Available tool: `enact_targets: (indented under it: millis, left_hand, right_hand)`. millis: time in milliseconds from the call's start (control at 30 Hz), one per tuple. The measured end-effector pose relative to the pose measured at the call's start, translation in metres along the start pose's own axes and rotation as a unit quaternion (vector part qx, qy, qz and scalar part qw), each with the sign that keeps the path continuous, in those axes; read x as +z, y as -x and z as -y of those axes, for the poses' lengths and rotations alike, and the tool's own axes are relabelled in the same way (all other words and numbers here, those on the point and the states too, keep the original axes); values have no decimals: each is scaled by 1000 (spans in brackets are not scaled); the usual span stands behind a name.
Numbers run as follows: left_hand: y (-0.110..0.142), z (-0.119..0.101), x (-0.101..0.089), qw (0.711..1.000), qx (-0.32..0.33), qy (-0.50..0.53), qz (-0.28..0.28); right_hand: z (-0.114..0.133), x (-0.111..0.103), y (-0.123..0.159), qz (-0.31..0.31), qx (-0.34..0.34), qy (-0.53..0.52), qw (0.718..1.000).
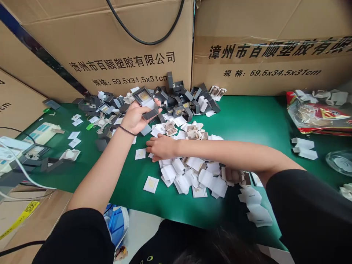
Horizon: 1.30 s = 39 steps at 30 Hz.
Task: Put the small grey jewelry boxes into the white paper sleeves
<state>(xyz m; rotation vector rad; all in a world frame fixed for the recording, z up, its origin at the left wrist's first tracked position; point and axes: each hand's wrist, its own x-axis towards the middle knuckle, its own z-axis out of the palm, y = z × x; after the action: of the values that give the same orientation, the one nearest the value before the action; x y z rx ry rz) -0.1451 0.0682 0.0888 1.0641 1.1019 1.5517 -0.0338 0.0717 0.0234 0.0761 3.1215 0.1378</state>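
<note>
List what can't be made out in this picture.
All in the head view:
Right hand: its own back hides whether it grips anything underneath.
Open dark box in the left hand: the detail inside is too small to identify.
Right carton: the picture's right edge cuts off its upper lettering.
Small white card: its yellowish mark is too small to read.

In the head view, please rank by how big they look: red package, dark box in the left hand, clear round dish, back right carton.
1. Back right carton
2. Red package
3. Dark box in the left hand and clear dish: too alike to rank
</note>
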Motion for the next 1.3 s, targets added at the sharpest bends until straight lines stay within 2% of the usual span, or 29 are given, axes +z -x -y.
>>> enact_targets:
  millis: [133,233,300,333,433,500,567,600,633,700,767,800,867,967,1000,1033,1067,1133,1200,1300]
  left_hand:
    - [27,33,-26,998,-32,54,14]
    - [44,58,-48,994,-41,99,-19]
    - [50,68,-55,989,-60,129,-45]
    - [51,71,-56,987,-71,135,-51]
    - [43,76,-43,986,-86,141,-34]
    - [31,82,-25,984,-82,158,7]
    - [17,88,-3,982,-85,165,47]
    - [11,90,7,980,-82,168,65]
    - [7,90,17,978,-88,168,87]
    - [4,84,29,975,-90,163,121]
    - [13,70,25,974,-105,132,149]
    - [21,61,16,972,-125,104,170]
    - [42,43,-13,959,-169,33,225]
    - [85,29,-69,894,-277,-56,348]
    - [99,29,-84,877,-298,-59,372]
    - [111,31,-95,862,-318,-50,392]
    - [121,36,-102,855,-332,-43,397]
    - [131,47,-101,839,-355,-26,411]
    - [126,60,-85,855,-344,-7,389]
    - [104,71,-56,895,-302,0,328]
  right_hand:
    - [-11,4,9,34,40,-34,998]
    - [-28,3,29,62,92,-77,991]
    - [-41,1,42,27,106,-119,987]
    - [-48,-1,48,-13,97,-155,983]
    - [-69,-8,65,-168,65,-248,952]
    - [-78,-16,81,-257,97,-280,920]
    - [-83,-23,105,-309,121,-325,886]
    - [-82,-26,120,-308,129,-360,871]
    - [-81,-28,137,-293,140,-400,857]
    - [-72,-27,179,-254,172,-498,811]
    - [-58,-21,226,-204,176,-588,763]
    - [-48,-16,251,-175,180,-625,739]
    - [-25,-3,297,-117,197,-685,692]
    - [18,20,346,31,209,-771,601]
    - [31,28,354,64,211,-782,582]
    - [42,35,358,93,194,-786,579]
    - [50,41,357,68,195,-786,582]
    - [57,50,345,22,188,-767,613]
    - [52,54,324,2,167,-738,654]
    - [42,52,298,-151,221,-679,684]
